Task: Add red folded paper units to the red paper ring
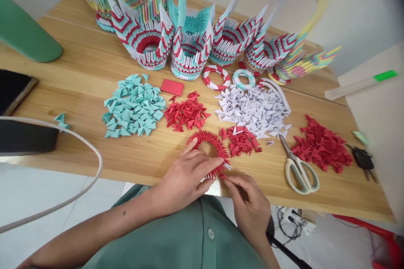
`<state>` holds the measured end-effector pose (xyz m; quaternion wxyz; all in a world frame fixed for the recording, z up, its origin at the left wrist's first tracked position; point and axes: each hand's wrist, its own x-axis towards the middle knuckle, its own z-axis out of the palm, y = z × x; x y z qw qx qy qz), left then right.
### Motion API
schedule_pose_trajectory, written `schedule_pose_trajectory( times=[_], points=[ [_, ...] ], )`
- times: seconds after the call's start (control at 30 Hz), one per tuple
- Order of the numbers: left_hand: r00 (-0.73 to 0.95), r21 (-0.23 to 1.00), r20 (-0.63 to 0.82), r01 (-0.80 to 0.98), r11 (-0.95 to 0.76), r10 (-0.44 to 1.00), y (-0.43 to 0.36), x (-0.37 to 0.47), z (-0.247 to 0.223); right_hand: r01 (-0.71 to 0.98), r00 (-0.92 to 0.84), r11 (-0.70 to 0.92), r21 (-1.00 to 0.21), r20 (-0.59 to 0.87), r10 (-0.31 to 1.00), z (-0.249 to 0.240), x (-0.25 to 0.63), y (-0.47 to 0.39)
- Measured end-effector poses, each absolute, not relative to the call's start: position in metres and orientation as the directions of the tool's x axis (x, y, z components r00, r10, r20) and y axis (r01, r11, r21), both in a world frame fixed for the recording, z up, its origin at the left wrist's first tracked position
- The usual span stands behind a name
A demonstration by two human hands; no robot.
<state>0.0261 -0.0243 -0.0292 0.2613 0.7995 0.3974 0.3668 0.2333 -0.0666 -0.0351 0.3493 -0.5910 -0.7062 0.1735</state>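
A ring of folded red paper pieces [221, 146] lies at the table's front edge, with a bit of white showing on its right side. My left hand [186, 172] is closed on the ring, its fingers lying over the left and lower parts. Just right of the ring, my right hand [249, 201] pinches a small red paper piece [222, 176] between thumb and finger, close to the ring's lower right rim. Beyond the ring lie a red pile of folded pieces [187, 113] and a smaller red pile [243, 142].
Turquoise pieces [134, 107] and white pieces [252, 109] lie in heaps. Scissors [299, 168] rest at right beside another red heap [322, 145] and keys [362, 159]. Paper swans [191, 56] line the back. A white cable [94, 147] arcs across the left.
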Motion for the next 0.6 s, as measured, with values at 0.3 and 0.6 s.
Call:
schedule_pose_trajectory(
  times=[0.3,0.6],
  points=[
    [0.419,0.712,0.382,0.434,-0.551,0.824,-0.0228,0.0262,-0.0296,0.698,-0.081,0.255,-0.669,0.280,0.957,-0.0350,0.2314,-0.0663],
    [0.421,0.691,0.389,0.455,-0.561,0.820,-0.0236,0.0269,-0.0295,0.685,-0.198,0.373,-0.626,0.332,0.922,-0.0325,0.2276,-0.0616]
  ],
)
